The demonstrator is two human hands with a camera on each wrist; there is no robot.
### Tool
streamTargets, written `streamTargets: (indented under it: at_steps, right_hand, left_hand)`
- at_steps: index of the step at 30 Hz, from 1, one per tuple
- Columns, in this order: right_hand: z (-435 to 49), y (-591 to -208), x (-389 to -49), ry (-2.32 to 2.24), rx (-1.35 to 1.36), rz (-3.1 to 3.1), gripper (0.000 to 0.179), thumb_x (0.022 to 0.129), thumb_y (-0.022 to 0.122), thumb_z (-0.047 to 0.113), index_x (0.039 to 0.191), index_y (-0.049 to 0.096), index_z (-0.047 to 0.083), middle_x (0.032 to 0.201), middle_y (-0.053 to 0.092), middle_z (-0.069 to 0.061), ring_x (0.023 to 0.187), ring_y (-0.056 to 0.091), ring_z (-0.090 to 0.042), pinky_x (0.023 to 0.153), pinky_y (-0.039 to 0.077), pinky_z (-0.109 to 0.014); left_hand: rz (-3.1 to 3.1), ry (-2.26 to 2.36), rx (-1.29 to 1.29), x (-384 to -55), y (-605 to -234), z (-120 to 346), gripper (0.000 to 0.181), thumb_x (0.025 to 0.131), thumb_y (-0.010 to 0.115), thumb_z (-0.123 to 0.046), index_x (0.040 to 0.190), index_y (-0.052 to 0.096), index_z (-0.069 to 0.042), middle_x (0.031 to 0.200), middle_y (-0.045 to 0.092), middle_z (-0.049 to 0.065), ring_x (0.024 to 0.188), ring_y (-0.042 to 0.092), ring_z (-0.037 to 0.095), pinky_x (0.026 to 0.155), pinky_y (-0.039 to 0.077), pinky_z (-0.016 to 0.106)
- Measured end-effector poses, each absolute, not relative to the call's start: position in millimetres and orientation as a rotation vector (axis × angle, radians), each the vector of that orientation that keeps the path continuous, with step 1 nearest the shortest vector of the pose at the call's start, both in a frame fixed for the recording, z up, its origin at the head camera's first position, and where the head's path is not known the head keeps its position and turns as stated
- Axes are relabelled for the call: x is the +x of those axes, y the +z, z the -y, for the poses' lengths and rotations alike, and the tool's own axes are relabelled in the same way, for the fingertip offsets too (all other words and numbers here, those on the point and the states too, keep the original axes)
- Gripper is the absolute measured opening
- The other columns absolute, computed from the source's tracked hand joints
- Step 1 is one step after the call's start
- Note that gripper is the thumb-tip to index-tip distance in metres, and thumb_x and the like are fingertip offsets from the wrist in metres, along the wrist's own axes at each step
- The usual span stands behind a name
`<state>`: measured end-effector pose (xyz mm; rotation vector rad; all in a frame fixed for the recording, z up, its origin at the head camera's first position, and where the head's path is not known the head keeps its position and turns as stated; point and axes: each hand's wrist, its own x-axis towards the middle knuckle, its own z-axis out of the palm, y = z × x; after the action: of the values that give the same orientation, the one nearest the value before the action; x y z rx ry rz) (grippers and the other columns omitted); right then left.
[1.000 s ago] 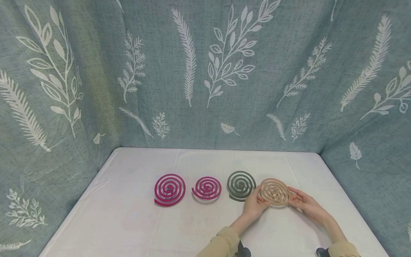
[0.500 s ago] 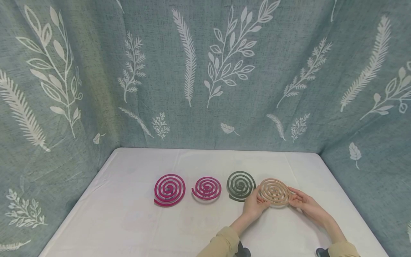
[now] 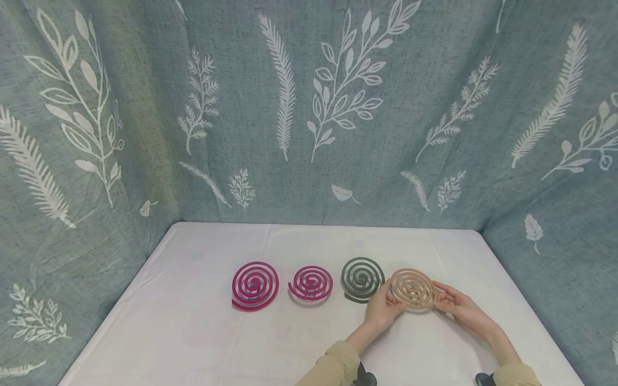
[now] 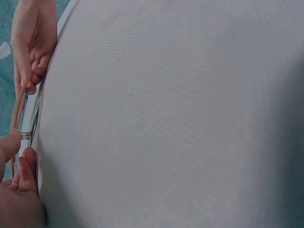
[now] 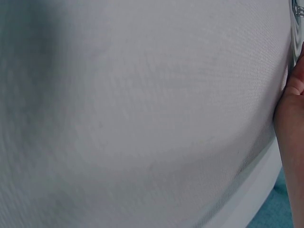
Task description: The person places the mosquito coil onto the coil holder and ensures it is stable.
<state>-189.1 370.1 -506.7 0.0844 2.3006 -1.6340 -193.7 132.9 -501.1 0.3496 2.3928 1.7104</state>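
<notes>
Between both hands is a tan mosquito coil (image 3: 412, 289), a flat spiral at the right end of a row of coils. My left hand (image 3: 380, 311) pinches its left edge with thumb and fingers. The right hand (image 3: 463, 311) pinches the opposite edge. In the left wrist view the coil (image 4: 18, 110) appears edge-on, with a clear stand (image 4: 25, 136) under it that raises it above the table. Close by my left hand lies a dark green coil (image 3: 362, 279). The right wrist view catches only part of the right hand (image 5: 292, 111).
Farther left on the white-covered table (image 3: 193, 321) are a smaller magenta coil (image 3: 311, 282) and a larger magenta coil (image 3: 256, 286). A blue-green leaf-patterned curtain (image 3: 309, 107) encloses the back and sides of the table.
</notes>
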Motion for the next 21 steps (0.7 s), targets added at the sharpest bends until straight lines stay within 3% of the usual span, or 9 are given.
streamTargets:
  at_steps: [21]
  right_hand:
    - [-369.2, -504.5, -188.5, -1.630, 0.073, -2.308, 0.076, 0.093, 0.059, 0.021, 0.149, 0.014, -0.003, 0.100, 0.050, 0.003, 0.085, 0.051, 0.000, 0.079, 0.046, -0.016]
  left_hand:
    - [-2.395, 1.702, 0.356, -193.5, -500.3, -132.7, 0.069, 0.083, 0.070, -0.013, 0.142, 0.037, 0.001, 0.078, 0.051, 0.000, 0.063, 0.043, -0.001, 0.056, 0.040, 0.013]
